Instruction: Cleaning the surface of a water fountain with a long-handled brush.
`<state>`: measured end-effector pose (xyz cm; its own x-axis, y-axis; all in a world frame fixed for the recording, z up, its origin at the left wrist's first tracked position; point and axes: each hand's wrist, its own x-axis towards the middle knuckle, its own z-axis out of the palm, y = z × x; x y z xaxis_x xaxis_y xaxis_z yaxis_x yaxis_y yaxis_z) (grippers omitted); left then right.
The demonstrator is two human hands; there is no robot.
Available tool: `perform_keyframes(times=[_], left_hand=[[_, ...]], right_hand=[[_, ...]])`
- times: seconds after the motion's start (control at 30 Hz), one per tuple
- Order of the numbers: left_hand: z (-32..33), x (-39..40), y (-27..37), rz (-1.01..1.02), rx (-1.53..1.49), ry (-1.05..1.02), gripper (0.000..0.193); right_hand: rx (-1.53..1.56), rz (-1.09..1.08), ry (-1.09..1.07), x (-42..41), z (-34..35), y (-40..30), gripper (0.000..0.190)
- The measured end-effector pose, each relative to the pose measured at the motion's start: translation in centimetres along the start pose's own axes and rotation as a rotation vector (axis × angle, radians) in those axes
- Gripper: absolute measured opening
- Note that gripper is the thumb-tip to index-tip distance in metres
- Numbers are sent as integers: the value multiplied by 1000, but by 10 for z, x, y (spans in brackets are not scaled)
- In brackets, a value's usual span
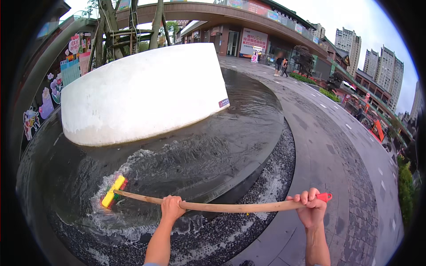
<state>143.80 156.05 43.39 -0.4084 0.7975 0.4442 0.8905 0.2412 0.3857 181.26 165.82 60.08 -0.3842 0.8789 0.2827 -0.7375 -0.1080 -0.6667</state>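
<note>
My left hand (172,208) is closed around the middle of a long wooden broom handle (233,207). Near the handle's red plastic end cap (324,197), my right hand (309,206) grips the same pole. At the far left end, the yellow scrubbing-brush head (113,192) with reddish bristles rests in shallow water on the dark stone fountain basin (199,156). Water ripples and foams around the brush and spills over the basin's near edge. Behind the brush stands a large white curved block (143,96).
A gravel channel (213,244) with foamy water rings the basin's raised edge. Grey paving (319,139) curves along the right. Two people (281,66) stand or walk far off near a building. Wooden tree props (129,33) rise behind the white block.
</note>
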Motion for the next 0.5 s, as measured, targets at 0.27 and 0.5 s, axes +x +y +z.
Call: perform_keyframes(times=[0.27,0.5], left_hand=[[-20,-74,-171,-267,299,-20,9],[-4,-65,-142,-613,356,-194,15]], right_hand=[[174,612,-200,-64,3,126,20],[53,635,-400,-51,-36,103,15]])
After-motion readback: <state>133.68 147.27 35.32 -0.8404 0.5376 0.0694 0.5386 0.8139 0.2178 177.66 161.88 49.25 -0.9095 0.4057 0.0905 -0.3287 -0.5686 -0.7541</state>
